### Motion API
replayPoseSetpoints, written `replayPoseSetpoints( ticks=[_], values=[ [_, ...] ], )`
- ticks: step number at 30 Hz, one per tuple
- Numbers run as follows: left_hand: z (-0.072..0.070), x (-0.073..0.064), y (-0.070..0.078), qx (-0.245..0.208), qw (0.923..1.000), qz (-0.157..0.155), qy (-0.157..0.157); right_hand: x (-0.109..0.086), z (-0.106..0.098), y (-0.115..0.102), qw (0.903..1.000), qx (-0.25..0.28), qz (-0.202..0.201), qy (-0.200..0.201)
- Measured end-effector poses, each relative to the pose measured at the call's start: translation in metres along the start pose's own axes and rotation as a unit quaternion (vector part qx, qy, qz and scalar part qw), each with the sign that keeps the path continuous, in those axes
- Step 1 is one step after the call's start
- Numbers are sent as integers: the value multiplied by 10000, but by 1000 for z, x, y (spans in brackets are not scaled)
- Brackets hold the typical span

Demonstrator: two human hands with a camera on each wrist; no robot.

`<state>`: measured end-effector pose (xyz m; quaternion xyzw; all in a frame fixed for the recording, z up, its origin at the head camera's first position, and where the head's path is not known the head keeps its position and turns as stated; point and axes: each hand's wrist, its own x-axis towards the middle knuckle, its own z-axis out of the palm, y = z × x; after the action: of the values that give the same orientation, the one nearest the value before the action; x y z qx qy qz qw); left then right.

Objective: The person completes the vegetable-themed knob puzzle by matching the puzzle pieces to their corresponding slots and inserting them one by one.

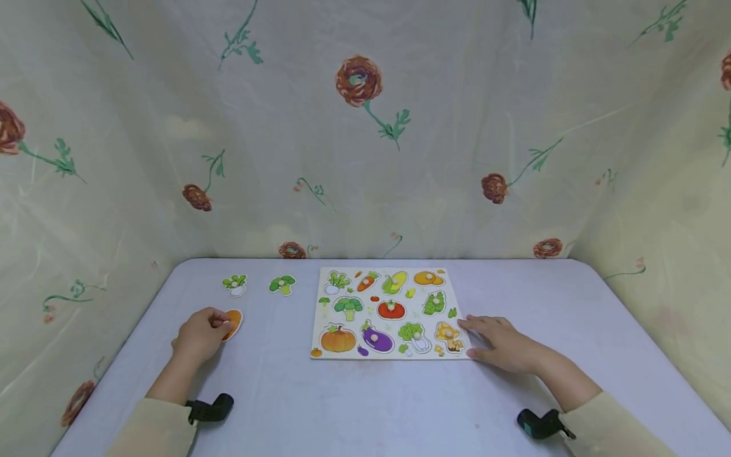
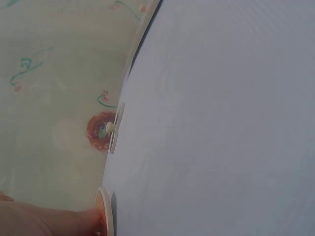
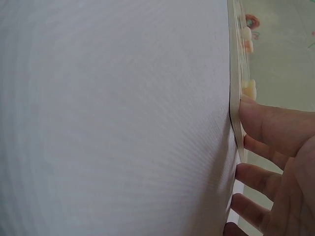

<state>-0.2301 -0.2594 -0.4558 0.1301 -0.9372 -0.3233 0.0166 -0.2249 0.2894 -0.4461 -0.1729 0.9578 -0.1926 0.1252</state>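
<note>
My left hand [image 1: 198,334] pinches a round orange puzzle piece [image 1: 233,324] with a pale rim, at the left of the table. In the left wrist view, this orange piece [image 2: 104,211] stands on edge beside the fingertips at the bottom. My right hand [image 1: 505,344] rests at the right edge of the white vegetable puzzle board [image 1: 365,348], fingers spread. In the right wrist view its thumb [image 3: 268,123] touches the board's corner [image 3: 236,110]. Knobs show on several board pictures, such as the tomato and eggplant; the printed pumpkin [image 1: 338,341] shows none.
Behind the left hand lie a turnip-shaped piece [image 1: 235,285] and a broccoli piece [image 1: 282,285]. A white cloth covers the table [image 1: 377,412]. Flower-patterned curtain [image 1: 422,178] hangs behind and at both sides. Black wrist cameras [image 1: 212,408] sit at the sleeves.
</note>
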Motion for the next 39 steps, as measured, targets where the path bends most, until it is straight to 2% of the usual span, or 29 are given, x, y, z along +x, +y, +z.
replayPoseSetpoints(
  ticks=[5, 10, 19, 27, 33, 39],
  values=[
    [-1, -2, 5, -146, 9998, 81, -50, 1, 0, 1, 10000, -9, 16, -7],
    [1, -4, 13, -386, 9987, 335, -62, 1, 0, 2, 10000, -39, 9, -19],
    [12, -9, 27, -619, 9960, 622, -151, 0, -1, 2, 10000, -18, -4, -29],
    [21, -17, 47, -704, 9931, 809, -482, 0, -2, 3, 9999, -104, -93, 23],
    [31, -22, 61, -934, 9893, 821, -762, 1, -1, 3, 9999, -99, -61, 4],
    [43, -25, 70, -980, 9880, 809, -878, 1, 1, 2, 10000, 1, 28, -19]
  ],
)
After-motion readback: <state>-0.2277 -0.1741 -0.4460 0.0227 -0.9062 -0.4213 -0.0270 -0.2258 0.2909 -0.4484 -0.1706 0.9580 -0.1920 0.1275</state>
